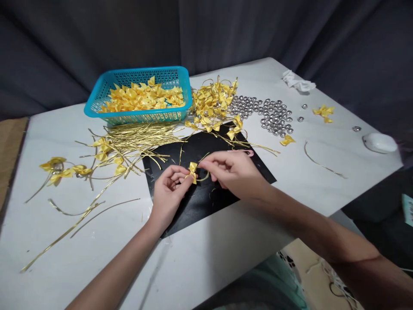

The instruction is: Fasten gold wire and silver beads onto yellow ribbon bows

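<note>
Over the black mat (180, 211), my left hand (172, 185) is closed, pinching a small yellow ribbon bow (193, 167) between thumb and fingers. A thin gold cord (204, 178) curves out from the bow in a loop. My right hand (230, 170) is closed too, thumb and forefinger pinched on the cord just right of the bow. A pink-handled tool (247, 152) shows behind my right hand; whether that hand also holds it, I cannot tell.
A blue basket (137, 113) of yellow bows stands at the back. Gold cords (142, 137) lie before it. Finished-looking bows on cords (213, 99) are heaped beside silver beads (275, 114). White tissue (298, 82) and a white oval object (380, 142) lie at the right.
</note>
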Demonstrator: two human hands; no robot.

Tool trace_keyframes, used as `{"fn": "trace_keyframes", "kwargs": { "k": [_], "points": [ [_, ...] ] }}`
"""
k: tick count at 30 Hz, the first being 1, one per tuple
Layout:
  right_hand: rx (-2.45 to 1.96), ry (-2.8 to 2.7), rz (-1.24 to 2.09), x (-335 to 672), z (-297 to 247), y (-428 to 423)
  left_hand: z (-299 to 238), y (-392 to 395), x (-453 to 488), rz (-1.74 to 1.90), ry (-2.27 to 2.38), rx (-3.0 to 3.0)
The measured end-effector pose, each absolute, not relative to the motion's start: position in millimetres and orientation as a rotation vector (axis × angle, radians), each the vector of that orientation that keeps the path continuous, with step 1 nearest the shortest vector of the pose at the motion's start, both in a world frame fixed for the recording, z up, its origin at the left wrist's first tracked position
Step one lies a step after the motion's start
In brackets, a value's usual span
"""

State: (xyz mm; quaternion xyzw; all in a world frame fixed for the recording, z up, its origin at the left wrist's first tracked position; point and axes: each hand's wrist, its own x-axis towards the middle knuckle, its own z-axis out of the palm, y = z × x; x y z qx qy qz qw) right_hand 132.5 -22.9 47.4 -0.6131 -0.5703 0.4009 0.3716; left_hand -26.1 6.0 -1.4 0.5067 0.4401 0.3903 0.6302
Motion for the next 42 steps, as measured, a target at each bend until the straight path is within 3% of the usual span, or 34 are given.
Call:
{"fn": "trace_keyframes", "kwargs": {
  "k": [7,11,25,42],
  "points": [
    [-1.474,-1.583,0.792,154,65,-20,-3,6,-25,0.877,1.033,1.156],
    [-1.305,-1.477,1.093,151,66,-22,-3,5,-27,0.874,0.983,1.149],
    [-1.322,-1.362,1.624,133,33,-13,2,11,-32,0.959,0.781,0.870],
    [-1.293,-1.655,1.471,147,42,-9,-1,9,-34,0.904,0.732,0.987]
  ]
}}
